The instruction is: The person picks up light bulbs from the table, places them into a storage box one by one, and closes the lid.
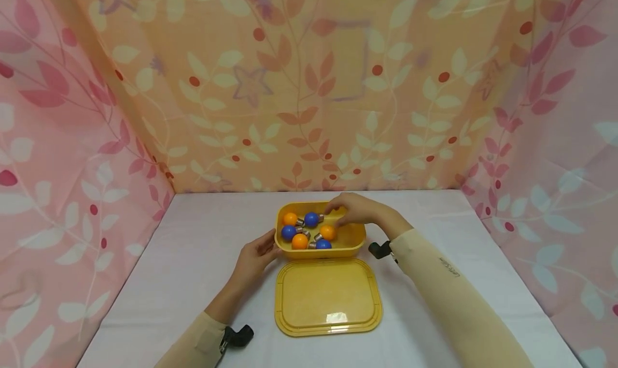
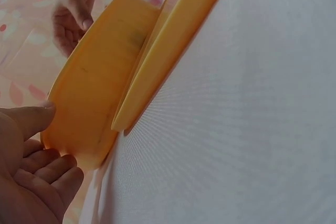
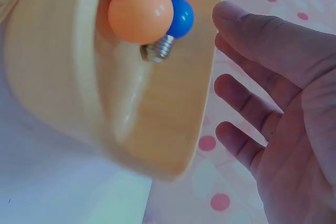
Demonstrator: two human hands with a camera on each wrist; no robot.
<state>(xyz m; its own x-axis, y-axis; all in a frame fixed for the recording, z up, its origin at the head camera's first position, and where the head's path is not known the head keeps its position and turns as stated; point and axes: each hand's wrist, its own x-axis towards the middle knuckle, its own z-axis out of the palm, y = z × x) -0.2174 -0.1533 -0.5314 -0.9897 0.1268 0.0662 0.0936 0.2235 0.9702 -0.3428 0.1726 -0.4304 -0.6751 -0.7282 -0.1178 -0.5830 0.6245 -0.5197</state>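
A yellow plastic box holds several toy light bulbs, some orange and some blue, with silver screw bases. My left hand rests against the outside of the box's left end. In the left wrist view its thumb touches the wall and the other fingers bend loosely beside it. Over the box's right rear part hovers my right hand, fingers spread and slightly bent. The right wrist view shows nothing between its thumb and fingers, which sit just above the rim.
A matching yellow lid lies flat on the white tabletop, directly in front of the box. Patterned cloth walls enclose the table at the back and both sides. Small black wrist cameras stick out from both sleeves.
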